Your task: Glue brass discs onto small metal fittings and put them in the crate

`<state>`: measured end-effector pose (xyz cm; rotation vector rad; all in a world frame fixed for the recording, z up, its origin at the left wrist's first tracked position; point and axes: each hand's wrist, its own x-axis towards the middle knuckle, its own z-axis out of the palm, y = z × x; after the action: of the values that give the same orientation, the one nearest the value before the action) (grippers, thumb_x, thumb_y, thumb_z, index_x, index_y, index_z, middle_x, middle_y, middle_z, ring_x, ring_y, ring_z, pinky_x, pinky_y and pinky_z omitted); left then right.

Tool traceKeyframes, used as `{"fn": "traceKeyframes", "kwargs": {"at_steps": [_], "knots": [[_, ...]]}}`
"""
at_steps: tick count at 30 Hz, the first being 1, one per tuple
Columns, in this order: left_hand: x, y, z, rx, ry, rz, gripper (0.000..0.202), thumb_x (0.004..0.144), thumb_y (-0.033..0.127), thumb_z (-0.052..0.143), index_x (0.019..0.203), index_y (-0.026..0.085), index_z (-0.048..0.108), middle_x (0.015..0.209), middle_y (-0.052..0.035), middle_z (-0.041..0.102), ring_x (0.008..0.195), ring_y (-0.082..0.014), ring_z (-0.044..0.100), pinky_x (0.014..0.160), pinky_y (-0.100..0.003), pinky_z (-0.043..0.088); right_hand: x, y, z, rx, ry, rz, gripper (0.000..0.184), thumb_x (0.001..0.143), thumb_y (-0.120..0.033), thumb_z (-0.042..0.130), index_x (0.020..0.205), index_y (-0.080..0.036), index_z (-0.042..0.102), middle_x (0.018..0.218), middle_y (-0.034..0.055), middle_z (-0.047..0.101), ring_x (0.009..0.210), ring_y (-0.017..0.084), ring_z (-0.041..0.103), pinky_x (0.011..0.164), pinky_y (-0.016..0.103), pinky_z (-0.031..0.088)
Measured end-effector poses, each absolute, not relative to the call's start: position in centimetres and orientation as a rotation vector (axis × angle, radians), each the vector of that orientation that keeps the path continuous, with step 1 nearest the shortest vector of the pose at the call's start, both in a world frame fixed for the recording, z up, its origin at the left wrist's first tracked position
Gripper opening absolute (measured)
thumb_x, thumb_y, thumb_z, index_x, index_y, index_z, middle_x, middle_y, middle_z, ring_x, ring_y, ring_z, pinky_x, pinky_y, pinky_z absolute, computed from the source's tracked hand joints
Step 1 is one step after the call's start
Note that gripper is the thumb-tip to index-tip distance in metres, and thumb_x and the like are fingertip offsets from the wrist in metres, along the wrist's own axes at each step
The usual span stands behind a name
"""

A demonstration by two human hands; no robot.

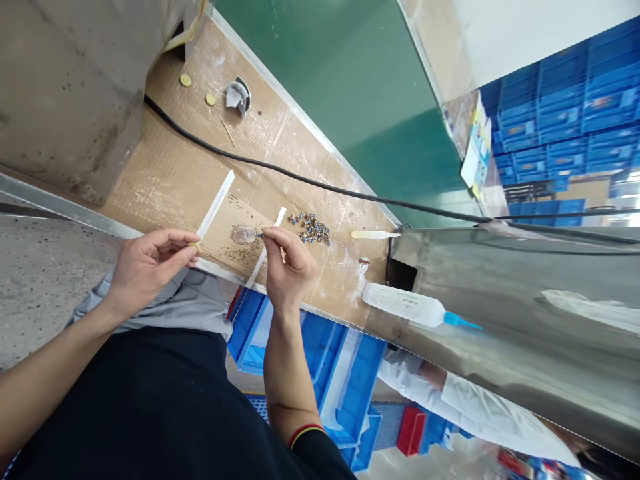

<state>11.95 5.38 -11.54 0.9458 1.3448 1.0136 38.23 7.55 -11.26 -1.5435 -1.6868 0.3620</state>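
Observation:
My left hand (157,263) is at the cardboard-covered bench's front edge, thumb and fingertips pinched on a small yellow disc (193,247). Further right, my right hand (290,263) has its thumb and forefinger closed around a tiny dark piece (259,235), too small to name. Just left of those fingertips lies a small clear plastic cup (244,234). Tiny dark bits (240,255) are scattered around the cup. Beyond my right hand is a heap of small shiny metal parts (314,228). Two white tape strips (216,205) flank the cup area.
A black cable (280,172) crosses the bench. A white bottle with a blue nozzle (405,304) lies at the right, near a pale plastic stick (373,235). Two yellow discs (211,99) and a crumpled wad (237,97) lie further back. Blue bins (320,347) stand below; a person's white sleeve (480,407) shows.

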Motion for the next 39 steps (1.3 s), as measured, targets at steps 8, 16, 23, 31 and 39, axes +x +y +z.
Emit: {"fn": "traceKeyframes", "kwargs": {"at_steps": [8,16,23,31,39], "knots": [[11.9,5.3,-11.7,0.941,1.331,1.026,0.020,0.095,0.034,0.092,0.112,0.022,0.091,0.094,-0.0026,0.089,0.080,-0.0175,0.087,0.081,-0.023,0.073,38.1,7.7,-10.9,-1.510,-1.737,0.303,0.014,0.113,-0.030,0.073,0.112,-0.033,0.087,0.112,0.0018,0.090,0.109,0.024,0.087,0.102,0.046,0.074],[11.8,5.2,-11.9,0.940,1.318,1.027,0.019,0.097,0.032,0.092,0.114,0.023,0.091,0.096,-0.0022,0.090,0.082,-0.0170,0.087,0.082,-0.022,0.073,38.1,7.5,-10.9,-1.525,-1.754,0.338,0.018,0.115,-0.032,0.071,0.115,-0.035,0.089,0.117,0.0023,0.089,0.114,0.026,0.086,0.108,0.049,0.072],[11.8,5.2,-11.9,0.939,1.306,1.027,0.020,0.097,0.034,0.093,0.114,0.023,0.091,0.097,-0.0023,0.090,0.082,-0.0171,0.087,0.083,-0.022,0.074,38.4,7.6,-10.0,-1.479,-1.793,0.295,0.017,0.114,-0.024,0.072,0.115,-0.032,0.087,0.114,0.0017,0.090,0.112,0.023,0.087,0.103,0.044,0.074],[11.8,5.2,-12.0,0.937,1.291,1.032,0.018,0.098,0.032,0.093,0.114,0.023,0.091,0.097,-0.0010,0.090,0.083,-0.0150,0.087,0.085,-0.019,0.072,38.5,7.3,-9.9,-1.390,-1.871,0.344,0.024,0.112,-0.015,0.072,0.119,-0.032,0.088,0.117,0.0017,0.090,0.111,0.021,0.087,0.101,0.039,0.073],[11.6,5.0,-12.3,0.945,1.279,1.037,0.018,0.099,0.032,0.093,0.116,0.024,0.090,0.098,-0.0004,0.090,0.084,-0.0138,0.087,0.086,-0.017,0.072,38.4,7.3,-10.0,-1.392,-1.866,0.307,0.022,0.113,-0.016,0.072,0.119,-0.031,0.087,0.116,0.0023,0.090,0.110,0.021,0.087,0.099,0.038,0.073]]}}
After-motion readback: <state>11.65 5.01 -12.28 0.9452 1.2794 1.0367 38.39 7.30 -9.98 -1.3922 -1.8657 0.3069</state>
